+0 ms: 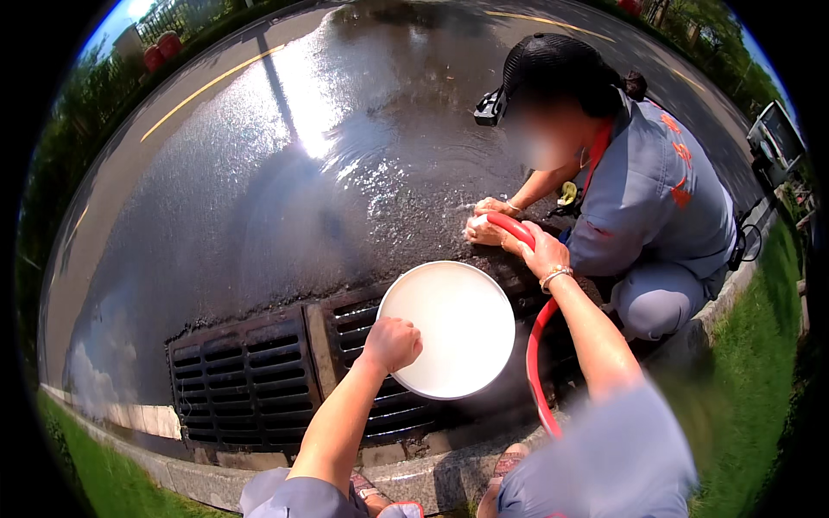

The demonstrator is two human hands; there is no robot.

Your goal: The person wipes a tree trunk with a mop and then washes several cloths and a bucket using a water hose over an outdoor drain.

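Note:
A round white bucket or basin [456, 330] rests over the metal drain grates, and my left hand [394, 344] is closed on its left rim. What is inside looks plain white; I cannot tell whether that is liquid or the bare bottom. My right hand [545, 251] grips a red hose [536, 343] near its end, to the right of the bucket. At the hose's end are the wet hands [493, 223] of a co-worker, with water splashing around them on the asphalt.
A crouching co-worker [654, 175] in a grey uniform and black cap is close on my right. Cast-iron drain grates [246, 382] lie at the left. A stone kerb [421, 485] runs by my feet, with grass [751, 388] beyond. Wet road [214, 213] spreads ahead.

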